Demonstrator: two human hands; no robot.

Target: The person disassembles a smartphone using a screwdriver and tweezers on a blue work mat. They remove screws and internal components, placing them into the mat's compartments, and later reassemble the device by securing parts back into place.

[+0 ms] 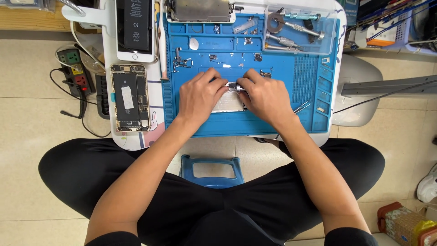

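Nearest the camera are the person's black-trousered knees, with a blue stool between them. Above these, both forearms reach to a blue work mat on a small white table.

The left hand and the right hand meet over a silver phone part lying flat on the mat. The fingertips of both hands close together on a small metal piece at the top edge of that part; whether it is a tool tip or a loose component is too small to tell. The left hand also presses down on the part to steady it.

The step in hand looks like fine work on a fitting at the part's upper edge. The next move probably calls for a firm pinch and a small, careful motion, since tiny screws and brackets lie loose just beyond the fingers.

Left of the grip lies an opened phone; farther up on that side, a phone with a battery on it. Up and right sits a clear tray of tools.
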